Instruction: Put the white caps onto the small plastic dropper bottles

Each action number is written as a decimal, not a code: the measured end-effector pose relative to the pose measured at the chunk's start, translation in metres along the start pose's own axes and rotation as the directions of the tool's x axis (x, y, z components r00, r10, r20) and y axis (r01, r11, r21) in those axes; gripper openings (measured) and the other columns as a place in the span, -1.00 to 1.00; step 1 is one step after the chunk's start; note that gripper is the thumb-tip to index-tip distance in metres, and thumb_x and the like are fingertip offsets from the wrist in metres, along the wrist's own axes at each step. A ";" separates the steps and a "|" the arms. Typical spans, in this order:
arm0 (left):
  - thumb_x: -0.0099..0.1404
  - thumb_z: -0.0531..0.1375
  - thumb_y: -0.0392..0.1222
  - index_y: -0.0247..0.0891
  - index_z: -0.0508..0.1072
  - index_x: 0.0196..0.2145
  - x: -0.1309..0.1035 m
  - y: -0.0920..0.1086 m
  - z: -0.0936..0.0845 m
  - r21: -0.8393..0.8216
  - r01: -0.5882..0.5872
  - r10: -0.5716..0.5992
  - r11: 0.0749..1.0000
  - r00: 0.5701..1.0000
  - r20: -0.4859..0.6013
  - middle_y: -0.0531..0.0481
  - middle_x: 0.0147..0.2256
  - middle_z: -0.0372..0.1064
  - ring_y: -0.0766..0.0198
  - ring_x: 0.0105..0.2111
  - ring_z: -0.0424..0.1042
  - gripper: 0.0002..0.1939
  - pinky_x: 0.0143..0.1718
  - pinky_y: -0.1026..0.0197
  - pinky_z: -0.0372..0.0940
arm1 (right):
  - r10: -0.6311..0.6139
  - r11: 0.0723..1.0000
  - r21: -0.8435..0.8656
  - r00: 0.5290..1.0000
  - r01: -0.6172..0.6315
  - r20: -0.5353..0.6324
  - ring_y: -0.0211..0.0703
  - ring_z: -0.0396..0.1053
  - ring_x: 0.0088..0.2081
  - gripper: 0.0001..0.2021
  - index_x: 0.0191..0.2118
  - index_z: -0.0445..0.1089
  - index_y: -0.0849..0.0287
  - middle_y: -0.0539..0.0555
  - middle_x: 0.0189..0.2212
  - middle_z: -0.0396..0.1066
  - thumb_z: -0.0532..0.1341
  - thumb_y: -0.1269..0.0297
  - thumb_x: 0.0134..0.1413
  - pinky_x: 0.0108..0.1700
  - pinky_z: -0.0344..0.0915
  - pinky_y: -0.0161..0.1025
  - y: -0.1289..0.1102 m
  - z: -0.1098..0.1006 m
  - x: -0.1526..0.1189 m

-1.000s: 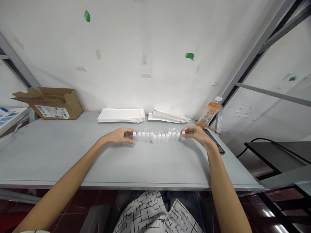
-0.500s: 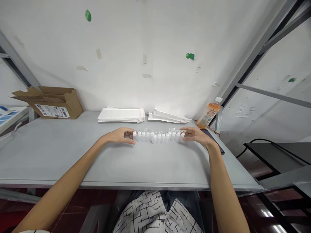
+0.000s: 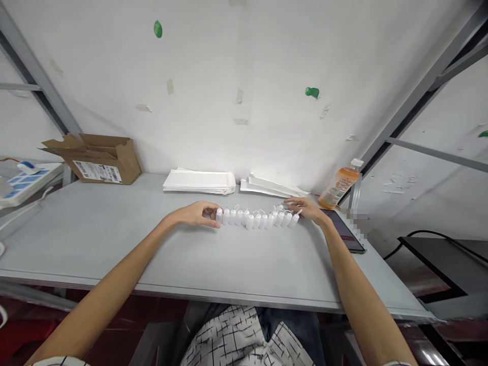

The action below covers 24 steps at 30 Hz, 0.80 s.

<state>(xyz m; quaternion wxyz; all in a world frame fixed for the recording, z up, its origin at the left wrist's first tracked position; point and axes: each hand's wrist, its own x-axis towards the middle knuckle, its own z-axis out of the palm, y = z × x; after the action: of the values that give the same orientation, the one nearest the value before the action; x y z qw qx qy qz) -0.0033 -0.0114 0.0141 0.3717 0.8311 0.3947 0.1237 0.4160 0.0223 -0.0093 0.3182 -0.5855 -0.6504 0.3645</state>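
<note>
Several small white plastic bottles (image 3: 249, 221) with thin looped straps at their caps stand in an uneven row on the grey table. My left hand (image 3: 202, 213) is at the row's left end, its curled fingers and thumb closed about the endmost bottle (image 3: 219, 215). At the other end, my right hand (image 3: 305, 208) has its fingers stretched out behind the bottles, near their caps. The rightmost bottle (image 3: 294, 220) leans to the right, its strap sticking up near those fingers. Whether the right fingertips touch a bottle is unclear.
White flat sleeves (image 3: 200, 181) lie in a stack along the wall, with another pile (image 3: 272, 186) beside them. An opened cardboard box (image 3: 99, 157) is at the back left. An orange drink bottle (image 3: 340, 185) and a phone (image 3: 345, 231) are at the right edge.
My right hand has loosened from the row's right end, with fingers stretched farther back. The rightmost bottle now leans right. My left hand stays at its end. The camera view has shifted.
</note>
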 end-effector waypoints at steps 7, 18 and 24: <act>0.15 0.30 0.18 -0.18 0.52 -0.13 0.001 0.000 0.000 -0.004 0.015 -0.015 1.000 1.000 0.008 -0.02 -0.21 0.45 0.13 -0.16 0.38 -0.55 -0.20 0.23 0.20 | -0.148 0.987 -0.060 0.989 0.150 0.027 -0.15 0.38 -0.40 -0.66 -0.32 0.62 0.22 0.08 -0.41 0.56 0.35 0.08 -0.21 -0.33 0.29 -0.25 0.006 0.008 0.010; 0.14 0.29 0.21 -0.19 0.53 -0.12 0.000 0.000 0.000 -0.003 0.023 -0.023 1.000 1.000 -0.001 -0.04 -0.22 0.47 0.12 -0.19 0.39 -0.52 -0.23 0.22 0.22 | -0.113 0.993 -0.028 0.992 0.112 -0.051 -0.19 0.33 -0.49 -0.77 -0.51 0.56 0.22 0.05 -0.54 0.50 0.32 0.14 -0.29 -0.39 0.26 -0.26 0.012 0.009 0.009; 0.15 0.29 0.21 -0.18 0.53 -0.08 0.000 0.000 -0.001 -0.003 0.035 -0.035 0.999 0.999 0.003 -0.02 -0.24 0.47 0.12 -0.20 0.39 -0.50 -0.24 0.21 0.19 | -0.153 0.980 -0.130 0.988 0.149 -0.023 -0.18 0.32 -0.45 -0.83 -0.50 0.54 0.20 0.05 -0.51 0.50 0.28 0.22 -0.26 -0.36 0.23 -0.28 0.014 0.009 0.009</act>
<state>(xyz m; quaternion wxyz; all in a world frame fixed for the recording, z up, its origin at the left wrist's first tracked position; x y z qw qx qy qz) -0.0039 -0.0110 0.0145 0.3756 0.8238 0.4083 0.1166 0.4150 0.0311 -0.0264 0.3174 -0.5596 -0.7096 0.2873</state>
